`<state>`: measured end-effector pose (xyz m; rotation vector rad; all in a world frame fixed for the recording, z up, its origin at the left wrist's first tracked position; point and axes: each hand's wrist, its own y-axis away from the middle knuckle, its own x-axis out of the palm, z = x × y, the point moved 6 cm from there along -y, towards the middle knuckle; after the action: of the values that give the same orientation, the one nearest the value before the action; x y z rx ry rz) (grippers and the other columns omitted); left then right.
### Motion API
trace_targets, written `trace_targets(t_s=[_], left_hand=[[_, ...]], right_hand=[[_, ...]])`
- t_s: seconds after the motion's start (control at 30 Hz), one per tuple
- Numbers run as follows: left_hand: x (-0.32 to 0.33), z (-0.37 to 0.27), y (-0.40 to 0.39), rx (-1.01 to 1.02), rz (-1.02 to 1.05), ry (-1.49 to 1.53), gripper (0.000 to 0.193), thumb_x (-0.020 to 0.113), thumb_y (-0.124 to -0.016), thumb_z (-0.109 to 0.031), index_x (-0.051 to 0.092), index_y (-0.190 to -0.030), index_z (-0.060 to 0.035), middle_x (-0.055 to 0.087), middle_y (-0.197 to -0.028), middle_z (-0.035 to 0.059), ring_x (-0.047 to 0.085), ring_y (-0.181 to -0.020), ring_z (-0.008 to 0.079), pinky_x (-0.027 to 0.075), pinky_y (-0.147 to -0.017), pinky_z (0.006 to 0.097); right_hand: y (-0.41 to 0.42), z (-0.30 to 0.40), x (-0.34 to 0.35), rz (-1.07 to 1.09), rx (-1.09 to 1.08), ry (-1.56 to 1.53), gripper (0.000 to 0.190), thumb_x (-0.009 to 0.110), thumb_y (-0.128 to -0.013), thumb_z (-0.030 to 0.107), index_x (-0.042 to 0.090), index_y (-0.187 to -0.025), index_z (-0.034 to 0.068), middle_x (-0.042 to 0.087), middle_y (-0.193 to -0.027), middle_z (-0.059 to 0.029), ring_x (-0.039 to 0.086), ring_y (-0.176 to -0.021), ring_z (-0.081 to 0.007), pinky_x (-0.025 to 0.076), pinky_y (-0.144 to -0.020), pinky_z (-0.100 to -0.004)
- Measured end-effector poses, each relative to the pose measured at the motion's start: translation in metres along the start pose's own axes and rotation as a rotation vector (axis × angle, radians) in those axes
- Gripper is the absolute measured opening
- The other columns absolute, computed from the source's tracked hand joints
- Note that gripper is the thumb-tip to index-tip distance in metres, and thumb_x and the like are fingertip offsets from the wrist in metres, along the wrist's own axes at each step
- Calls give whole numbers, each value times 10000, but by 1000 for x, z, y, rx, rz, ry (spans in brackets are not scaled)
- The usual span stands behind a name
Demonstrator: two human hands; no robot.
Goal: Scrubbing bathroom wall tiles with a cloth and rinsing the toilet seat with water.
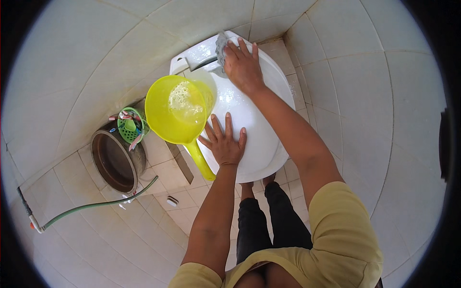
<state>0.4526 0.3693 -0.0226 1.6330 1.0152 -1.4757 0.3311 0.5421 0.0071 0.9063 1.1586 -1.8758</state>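
Observation:
A white toilet lid (257,144), shiny with wet patches and suds, lies lowered before me. My right hand (245,66) presses a wet grey cloth (221,46) near the hinge end at the back. My left hand (225,144) is spread flat on the lid, fingers apart, holding nothing. Close by its fingertips is a yellow-green plastic dipper (158,115) containing foamy water. The dipper overlaps the lid's left side, its handle pointing towards me; what supports it is partly hidden.
At the left stands a dark round water container (138,158). A green perforated basket (124,135) with toothbrushes and small toiletries is at its rim. A green hose (83,207) runs from a wall pipe (35,221). A small brush-like item (172,201) lies on the tiles. Tiled walls (345,82) enclose the corner.

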Motion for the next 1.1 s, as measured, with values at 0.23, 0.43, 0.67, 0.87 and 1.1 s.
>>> trace_targets(t_s=[0.23,0.43,0.67,0.87,1.1], left_hand=[[-4,0,-2,3,-11,18,608,438,-846,-512,370,-1363,-201,192,-1440,176,92,-1340,410,8,-999,658],[-2,-2,-3,1,-8,12,622,427,-848,-517,348,-1376,-198,183,-1445,180,85,-1343,412,2,-1002,653],[2,-3,-2,2,11,-31,637,408,-856,-523,317,-1391,-189,161,-1453,186,71,-1344,422,6,-1002,653],[1,-5,-2,0,-3,-34,646,412,-856,-528,304,-1397,-191,161,-1452,187,82,-1341,424,17,-1000,657],[2,-4,-2,-7,19,-50,639,431,-858,-504,295,-1402,-198,167,-1454,184,95,-1338,428,41,-998,663]], right_hand=[[63,-37,-41,-84,79,-3,205,610,-685,122,547,-870,61,535,-973,-87,489,-952,-285,360,-806,-493],[73,-55,-62,-232,123,11,228,595,-699,58,551,-921,34,492,-1052,-148,488,-971,-336,386,-818,-464],[-25,-75,1,-113,130,-306,213,511,-778,61,579,-979,40,574,-1028,-154,525,-992,-357,432,-851,-417],[17,-104,-15,64,316,-528,248,515,-780,110,549,-1011,27,588,-1022,-166,558,-917,-367,456,-807,-421],[93,-101,-70,-105,246,-425,391,597,-788,226,464,-1050,-32,530,-1076,-195,546,-951,-370,462,-777,-433]])
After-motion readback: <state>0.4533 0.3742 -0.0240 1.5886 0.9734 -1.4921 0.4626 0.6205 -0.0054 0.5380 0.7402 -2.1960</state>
